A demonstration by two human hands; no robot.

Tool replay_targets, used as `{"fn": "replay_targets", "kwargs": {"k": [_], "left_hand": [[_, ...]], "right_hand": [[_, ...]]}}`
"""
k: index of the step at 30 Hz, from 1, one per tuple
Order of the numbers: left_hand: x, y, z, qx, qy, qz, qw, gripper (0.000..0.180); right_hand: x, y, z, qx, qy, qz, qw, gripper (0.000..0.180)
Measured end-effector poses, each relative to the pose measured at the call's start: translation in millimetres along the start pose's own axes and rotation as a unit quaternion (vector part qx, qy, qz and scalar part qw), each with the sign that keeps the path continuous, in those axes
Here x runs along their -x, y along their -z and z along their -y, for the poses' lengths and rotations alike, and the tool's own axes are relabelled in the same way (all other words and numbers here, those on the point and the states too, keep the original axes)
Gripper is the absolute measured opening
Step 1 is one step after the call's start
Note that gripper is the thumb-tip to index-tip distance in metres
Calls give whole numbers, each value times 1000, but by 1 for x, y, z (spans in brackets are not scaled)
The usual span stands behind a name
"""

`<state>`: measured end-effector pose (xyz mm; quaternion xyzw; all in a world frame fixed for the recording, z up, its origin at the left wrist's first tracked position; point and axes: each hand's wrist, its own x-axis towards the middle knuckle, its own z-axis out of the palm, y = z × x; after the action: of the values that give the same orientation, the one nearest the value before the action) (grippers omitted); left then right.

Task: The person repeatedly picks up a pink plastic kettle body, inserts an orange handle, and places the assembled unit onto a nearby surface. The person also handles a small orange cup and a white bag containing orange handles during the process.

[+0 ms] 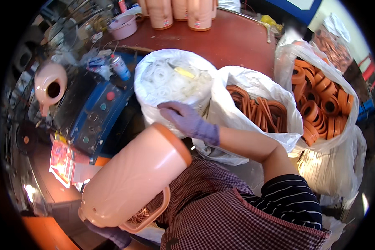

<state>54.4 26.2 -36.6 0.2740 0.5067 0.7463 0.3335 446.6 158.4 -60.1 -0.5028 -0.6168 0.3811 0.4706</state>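
A pink thermos jug body (pixel 131 175) lies tilted across my lap, its orange-brown ring end up to the right and its handle (pixel 156 212) facing my apron. My left hand (pixel 110 234), in a purple glove, grips its lower end; the jug hides most of the fingers. Above the jug, my gloved right hand (pixel 185 120) is at the near rim of a white-lined bucket (pixel 148 98) full of clear plastic rings (pixel 160 81). Its fingers point left, parted, with nothing visible in them. A yellow-handled tool (pixel 183 73) rests on the rings.
Bags of brown bands (pixel 258 110) and orange-brown rings (pixel 321 102) stand on the right. A blue machine panel with buttons (pixel 102 110), a spray can (pixel 120 66) and another pink jug body (pixel 50 83) are on the left. More jug bodies (pixel 160 14) stand on the red table (pixel 225 48).
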Motion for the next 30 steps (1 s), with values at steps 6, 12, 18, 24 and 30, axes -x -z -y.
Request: {"fn": "replay_targets", "kwargs": {"k": [6,12,18,24,30], "left_hand": [[-38,62,8,-632,-371,168,659,43],[-4,4,0,-433,-86,292,848,84],[14,-36,-24,-372,-70,344,859,89],[18,-57,-3,-315,-70,277,905,106],[24,-52,-22,-288,-114,208,928,100]], "right_hand": [[64,187,38,494,30,-87,864,15],[175,260,-44,544,-258,-104,791,25],[164,294,-88,725,78,196,656,26],[46,293,-26,787,205,223,538,12],[21,309,19,775,150,257,558,11]]}}
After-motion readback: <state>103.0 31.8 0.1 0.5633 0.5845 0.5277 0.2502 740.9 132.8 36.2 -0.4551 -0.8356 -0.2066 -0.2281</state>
